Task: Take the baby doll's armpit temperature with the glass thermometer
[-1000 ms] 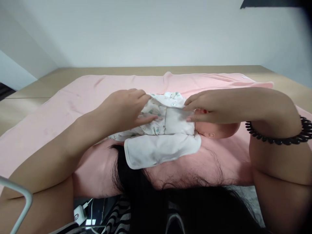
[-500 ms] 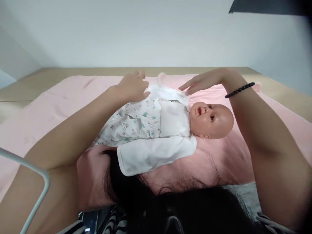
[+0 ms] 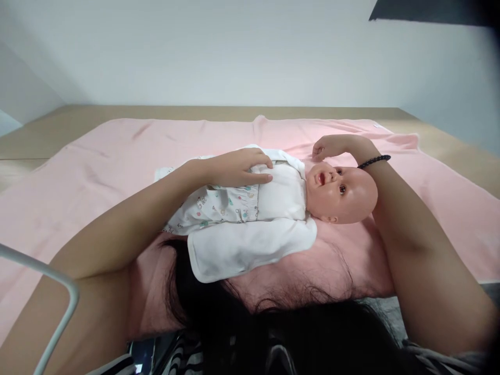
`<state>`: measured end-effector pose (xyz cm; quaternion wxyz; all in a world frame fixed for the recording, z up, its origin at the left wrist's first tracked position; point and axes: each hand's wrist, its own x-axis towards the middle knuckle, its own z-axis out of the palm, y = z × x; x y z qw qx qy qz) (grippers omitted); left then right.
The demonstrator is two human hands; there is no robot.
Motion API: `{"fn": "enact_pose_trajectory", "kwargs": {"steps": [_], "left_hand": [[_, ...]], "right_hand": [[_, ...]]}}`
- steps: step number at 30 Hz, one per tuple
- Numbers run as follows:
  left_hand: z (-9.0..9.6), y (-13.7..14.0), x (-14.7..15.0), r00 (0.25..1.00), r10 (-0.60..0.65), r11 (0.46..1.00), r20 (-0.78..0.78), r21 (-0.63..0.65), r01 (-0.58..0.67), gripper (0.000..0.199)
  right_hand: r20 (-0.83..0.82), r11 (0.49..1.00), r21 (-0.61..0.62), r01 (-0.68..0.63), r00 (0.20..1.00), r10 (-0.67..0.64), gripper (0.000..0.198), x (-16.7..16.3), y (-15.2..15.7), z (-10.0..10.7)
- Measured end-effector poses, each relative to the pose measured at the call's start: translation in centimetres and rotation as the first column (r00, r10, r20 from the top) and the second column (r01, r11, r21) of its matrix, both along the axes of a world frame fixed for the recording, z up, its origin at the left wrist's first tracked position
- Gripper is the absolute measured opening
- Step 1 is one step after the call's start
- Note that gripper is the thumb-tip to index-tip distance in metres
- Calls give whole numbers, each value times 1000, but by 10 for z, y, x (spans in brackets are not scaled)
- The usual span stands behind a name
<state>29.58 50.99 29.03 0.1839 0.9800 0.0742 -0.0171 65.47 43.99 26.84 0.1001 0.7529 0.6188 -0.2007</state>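
A baby doll [image 3: 346,195] lies on its back, its bald head toward the right. It wears a white long-sleeved top and printed white bottoms [image 3: 230,204] with small coloured figures. My left hand [image 3: 246,169] rests open across the doll's waist and chest, thumb and fingers stretched toward its neck. Beyond the doll's face, my right hand [image 3: 326,147] is curled, close to the far shoulder. Whatever its fingers may hold is hidden. The near white sleeve [image 3: 250,249] lies spread beside the doll's body, pointing left.
A pink blanket [image 3: 117,156] is spread under the doll on a wooden tabletop [image 3: 175,112]. Behind stands a pale wall. Dark hair [image 3: 312,333] hangs into view at the bottom, its ends touching the blanket near the sleeve. A grey bar [image 3: 42,268] crosses the lower left.
My left hand has moved right and nearer, from the garment's far edge onto the doll's chest. My right hand has moved right and slightly nearer, its outstretched fingers now curled.
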Motion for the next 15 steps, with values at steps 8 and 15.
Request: {"fn": "enact_pose_trajectory", "kwargs": {"steps": [8, 15], "left_hand": [[-1, -3, -3, 999, -10, 999, -36, -35, 9, 57], [-6, -1, -1, 998, 41, 999, -47, -22, -42, 69]], "right_hand": [[0, 998, 56, -36, 999, 36, 28, -14, 1, -6], [-44, 963, 268, -22, 998, 35, 20, -10, -12, 17]]}}
